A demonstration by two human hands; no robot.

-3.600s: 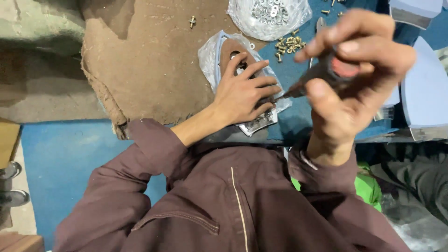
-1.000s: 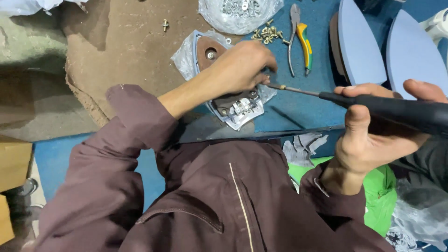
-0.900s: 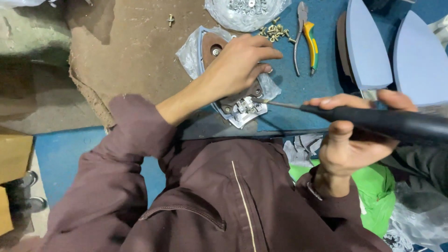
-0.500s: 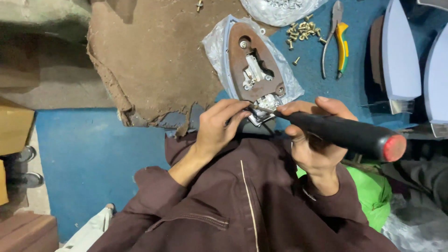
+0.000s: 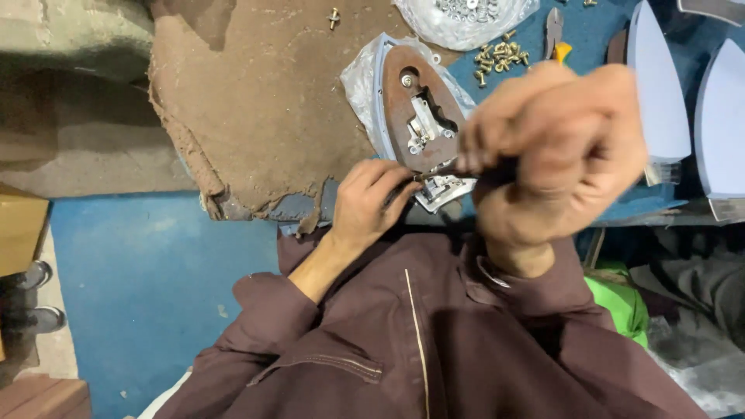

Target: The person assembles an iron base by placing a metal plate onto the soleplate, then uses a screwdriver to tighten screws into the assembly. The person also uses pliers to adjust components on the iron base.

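My left hand (image 5: 372, 203) pinches the near end of an iron soleplate (image 5: 419, 124) lying on the blue worktop (image 5: 590, 46). My right hand (image 5: 555, 147) is fisted around a screwdriver (image 5: 434, 172), tip at the bracket. I judge I'm driving 1 screw; next, steady downward pressure

iron soleplate (image 5: 415, 116) — brown, pointed, metal fittings up | flat on plastic wrap | tip pointing away
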